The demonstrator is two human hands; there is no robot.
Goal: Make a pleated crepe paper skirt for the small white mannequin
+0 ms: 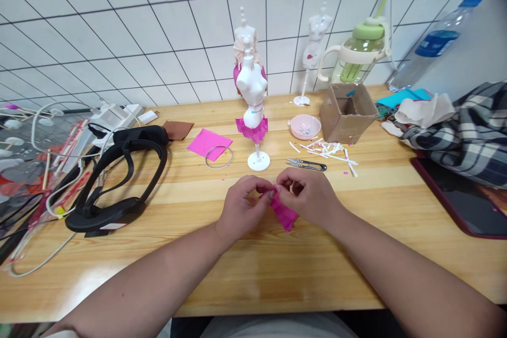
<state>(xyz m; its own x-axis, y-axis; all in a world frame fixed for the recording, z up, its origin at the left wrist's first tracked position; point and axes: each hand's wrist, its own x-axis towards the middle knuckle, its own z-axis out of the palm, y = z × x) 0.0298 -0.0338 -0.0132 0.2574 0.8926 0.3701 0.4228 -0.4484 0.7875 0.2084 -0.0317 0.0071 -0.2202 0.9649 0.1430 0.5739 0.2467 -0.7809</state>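
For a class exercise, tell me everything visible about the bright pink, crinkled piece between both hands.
The bright pink, crinkled piece looks like thin paper or cloth. Its narrow, bunched top is in the grip of the bare left hand and right hand; its wider end flares toward the picture's lower right. Whether it touches the pale wooden table is unclear.

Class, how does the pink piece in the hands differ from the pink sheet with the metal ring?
The pink piece is creased and bunched at its top; the pink sheet is flat and four-sided. The left hand and right hand pinch the pink piece, whereas the pink sheet lies on the table, overlapped by the metal ring. Both are bright pink.
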